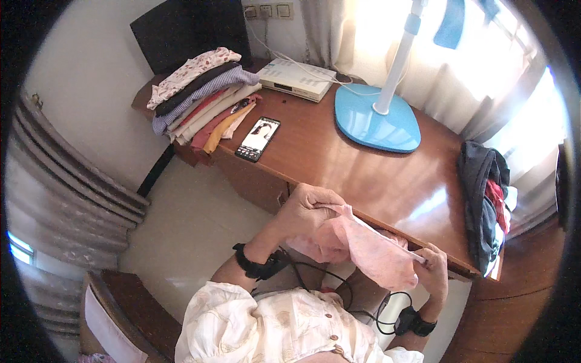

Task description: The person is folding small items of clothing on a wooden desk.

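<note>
A thin pink cloth garment (pixel 379 258) hangs between my hands just off the front edge of the wooden desk (pixel 363 181). My left hand (pixel 313 204) pinches its upper left corner. At the other end, my right hand (pixel 431 267) grips the right corner, so the top edge runs taut and slants down to the right. Below that edge the fabric droops in loose folds over my lap. Which kind of garment it is, I cannot tell. Each wrist wears a black strap, and a black cable loops beneath the cloth.
A stack of folded clothes (pixel 204 100) and a phone (pixel 258 139) with its screen lit sit on the desk's left. Behind are a white set-top box (pixel 297 77), a dark screen (pixel 190 31) and a fan's blue base (pixel 377 118). Crumpled clothes (pixel 483 204) lie at the right end.
</note>
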Tool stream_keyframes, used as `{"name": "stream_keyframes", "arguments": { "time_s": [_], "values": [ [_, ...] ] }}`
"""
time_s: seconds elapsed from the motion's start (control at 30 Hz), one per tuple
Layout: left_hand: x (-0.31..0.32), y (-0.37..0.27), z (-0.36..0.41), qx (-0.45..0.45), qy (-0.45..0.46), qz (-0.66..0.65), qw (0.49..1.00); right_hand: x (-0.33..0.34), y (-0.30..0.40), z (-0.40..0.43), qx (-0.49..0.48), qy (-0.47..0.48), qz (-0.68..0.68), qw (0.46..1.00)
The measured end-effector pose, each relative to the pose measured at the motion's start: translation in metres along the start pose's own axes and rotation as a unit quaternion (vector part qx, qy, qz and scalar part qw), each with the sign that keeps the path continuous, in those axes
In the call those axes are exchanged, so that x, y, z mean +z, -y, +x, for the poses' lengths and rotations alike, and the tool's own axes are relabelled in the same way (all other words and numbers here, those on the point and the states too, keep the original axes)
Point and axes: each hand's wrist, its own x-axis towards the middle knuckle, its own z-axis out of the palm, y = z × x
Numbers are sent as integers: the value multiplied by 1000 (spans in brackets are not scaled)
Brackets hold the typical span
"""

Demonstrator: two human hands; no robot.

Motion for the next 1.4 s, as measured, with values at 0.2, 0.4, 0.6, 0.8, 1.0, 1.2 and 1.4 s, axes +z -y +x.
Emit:
{"name": "stream_keyframes", "arguments": {
  "time_s": [0.2, 0.4, 0.6, 0.8, 1.0, 1.2, 1.4],
  "values": [
    [-2, -2, -2, -22, -18, -28, 999, -4, -8, -7, 30, 18, -13, 999],
    [-2, -4, -2, -9, 9, -8, 1000, 0, -18, -9, 54, -63, 40, 996],
    [-8, -10, -8, -55, 69, 66, 994, 4, -23, -8, 38, -112, 72, 990],
    [-13, -16, -11, -10, 212, 176, 961, 8, -18, -7, 20, -184, 221, 958],
    [-10, -14, -12, -66, 82, 167, 980, 12, -10, 1, 6, -251, 276, 928],
    [-11, -4, -7, -118, 9, 145, 982, 12, -13, 7, 14, -285, 265, 921],
    [-14, -1, -9, -115, 2, 159, 981, 13, -15, 3, 28, -260, 284, 923]
  ]
}}
